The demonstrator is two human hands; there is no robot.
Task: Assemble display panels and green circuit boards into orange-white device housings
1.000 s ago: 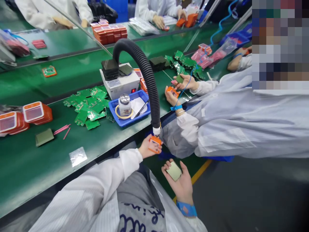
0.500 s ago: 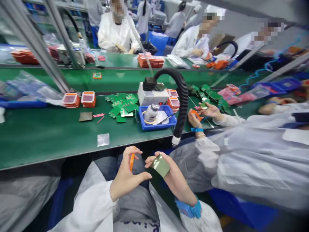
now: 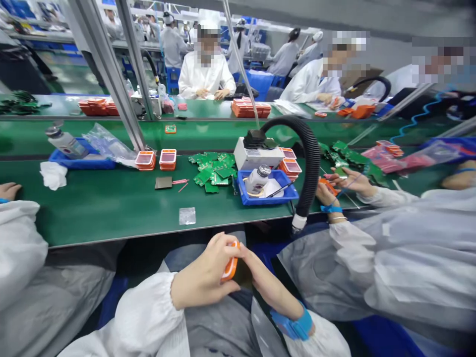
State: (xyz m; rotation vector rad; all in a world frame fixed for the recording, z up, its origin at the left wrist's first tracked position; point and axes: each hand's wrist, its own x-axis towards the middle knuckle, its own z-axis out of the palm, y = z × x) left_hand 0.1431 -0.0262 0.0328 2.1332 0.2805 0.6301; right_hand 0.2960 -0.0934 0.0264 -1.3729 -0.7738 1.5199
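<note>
My left hand (image 3: pixel 208 270) is closed around an orange plastic frame (image 3: pixel 231 263) with a pale inner edge, held above my lap in front of the bench. Close against it on the right is my right hand (image 3: pixel 250 259), its fingertips meeting the frame's upper corner. A dark olive, glossy square panel (image 3: pixel 243 273) shows below those fingers, mostly shadowed and partly covered by my hands. A blue wrist strap (image 3: pixel 293 322) circles my right wrist.
On the green bench (image 3: pixel 111 213) lie green circuit boards (image 3: pixel 217 171), orange-framed stacks (image 3: pixel 168 158), a clear packet (image 3: pixel 187 216) and a blue tray (image 3: pixel 267 198) with a bottle. A black hose (image 3: pixel 312 163) arches down beside a co-worker's hands (image 3: pixel 330 191) at right.
My hands have come together, bringing the orange frame beside the square panel. The panel has turned and is now mostly hidden. The view has shifted left, so the bench appears further right.
</note>
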